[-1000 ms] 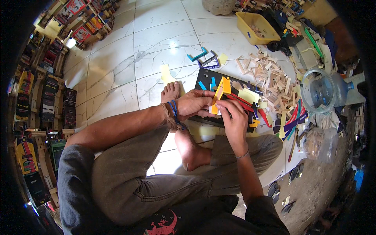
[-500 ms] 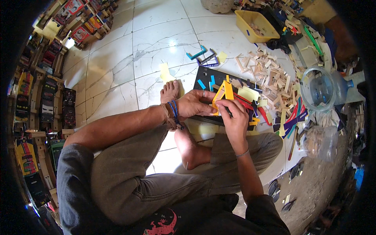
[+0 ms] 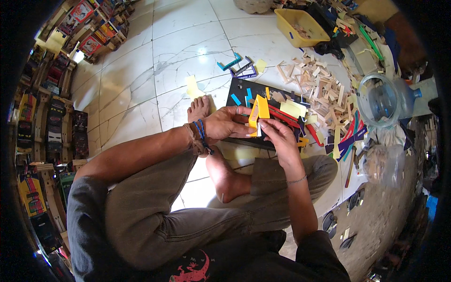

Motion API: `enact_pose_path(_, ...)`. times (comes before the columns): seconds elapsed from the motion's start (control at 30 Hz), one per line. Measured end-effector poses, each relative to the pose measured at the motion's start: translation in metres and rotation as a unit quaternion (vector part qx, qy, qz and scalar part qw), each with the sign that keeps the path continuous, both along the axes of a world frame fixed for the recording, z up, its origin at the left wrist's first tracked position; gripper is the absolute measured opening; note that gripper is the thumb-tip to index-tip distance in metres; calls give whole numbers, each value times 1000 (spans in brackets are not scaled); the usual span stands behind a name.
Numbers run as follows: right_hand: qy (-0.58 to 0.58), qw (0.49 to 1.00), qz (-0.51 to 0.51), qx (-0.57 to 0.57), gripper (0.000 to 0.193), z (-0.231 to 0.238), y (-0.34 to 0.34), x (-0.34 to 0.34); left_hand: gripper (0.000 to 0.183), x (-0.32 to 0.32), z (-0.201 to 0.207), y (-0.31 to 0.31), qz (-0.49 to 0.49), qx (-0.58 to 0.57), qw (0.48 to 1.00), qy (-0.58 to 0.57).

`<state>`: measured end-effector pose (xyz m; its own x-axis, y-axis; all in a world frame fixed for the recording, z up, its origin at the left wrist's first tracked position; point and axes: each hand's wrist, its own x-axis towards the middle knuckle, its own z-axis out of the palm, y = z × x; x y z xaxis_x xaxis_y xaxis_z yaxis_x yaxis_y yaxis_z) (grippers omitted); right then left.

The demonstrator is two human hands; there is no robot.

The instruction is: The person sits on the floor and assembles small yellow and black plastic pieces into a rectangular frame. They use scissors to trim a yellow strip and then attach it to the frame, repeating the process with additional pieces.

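Over a black board [image 3: 234, 84], I hold a small yellow angled frame piece [image 3: 264, 109] between both hands. My left hand [image 3: 225, 124] grips its left side, the thumb and fingers pressed round it. My right hand [image 3: 283, 141] pinches its lower right end, where a bit of white shows by the fingertips. I cannot make out what that white bit is. Blue strips [image 3: 236, 99], red strips [image 3: 287, 117] and a pale yellow paper piece [image 3: 290, 109] lie on the board around my hands.
Loose wooden pieces [image 3: 324, 89] are heaped right of the board. Teal and purple frames [image 3: 244, 70] lie beyond it. A yellow tub [image 3: 300, 33], a clear water jug [image 3: 378, 101] and a hammer [image 3: 350, 167] are to the right. Stacked goods [image 3: 56, 122] line the left.
The yellow piece has turned, so its broad right face shows more. My right fingers have shifted lower on it, and the white bit is now visible. The whole view has shifted slightly.
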<state>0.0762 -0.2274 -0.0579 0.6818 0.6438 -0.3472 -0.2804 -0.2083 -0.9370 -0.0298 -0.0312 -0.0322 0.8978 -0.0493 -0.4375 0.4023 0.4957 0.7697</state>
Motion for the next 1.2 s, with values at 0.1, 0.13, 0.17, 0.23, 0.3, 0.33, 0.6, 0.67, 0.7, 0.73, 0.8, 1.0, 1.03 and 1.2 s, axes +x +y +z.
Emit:
enact_pose_path(0.1, -19, 1000, 22, -4, 32, 1, 0, 3, 46, -1, -3, 0, -7, 17, 1000, 10)
enact_pose_path(0.13, -21, 999, 27, -11, 32, 1, 0, 4, 46, 0, -5, 1, -14, 8, 1000, -1)
enact_pose_path(0.17, -24, 999, 33, -12, 32, 2, 1, 5, 45, 1, -7, 1, -21, 0, 1000, -12)
enact_pose_path(0.23, -28, 999, 41, -12, 31, 2, 1, 6, 44, 1, -12, 1, -20, -9, 1000, -18)
enact_pose_path(0.3, -27, 999, 45, -8, 31, 2, 1, 7, 42, 1, -16, 1, -13, -16, 1000, -12)
enact_pose_path(0.33, -27, 999, 44, -7, 31, 2, 1, 7, 41, 2, -18, 1, -7, -19, 1000, -2)
enact_pose_path(0.6, -28, 998, 51, -10, 28, 3, 2, 7, 36, 3, -20, 4, -8, -1, 1000, 16)
enact_pose_path(0.67, -27, 998, 51, -15, 28, 3, 2, 7, 36, 4, -20, 3, -4, 2, 1000, 18)
enact_pose_path(0.7, -27, 998, 50, -18, 28, 3, 2, 7, 36, 4, -19, 3, -5, 6, 1000, 18)
enact_pose_path(0.73, -29, 998, 51, -13, 28, 2, 2, 7, 36, 4, -19, 3, -6, 10, 1000, 18)
enact_pose_path(0.8, -35, 998, 53, -3, 29, 2, 2, 7, 35, 4, -18, 3, -7, 8, 1000, 13)
enact_pose_path(1.0, -22, 999, 40, 3, 28, 3, 0, 6, 35, 3, -13, 2, -4, -6, 1000, 20)
enact_pose_path(1.03, -24, 999, 40, -1, 28, 3, 0, 5, 36, 3, -13, 3, -5, 2, 1000, 27)
enact_pose_path(1.2, -32, 998, 51, -11, 28, 1, 0, 6, 37, 3, -12, 2, -14, 1, 1000, 10)
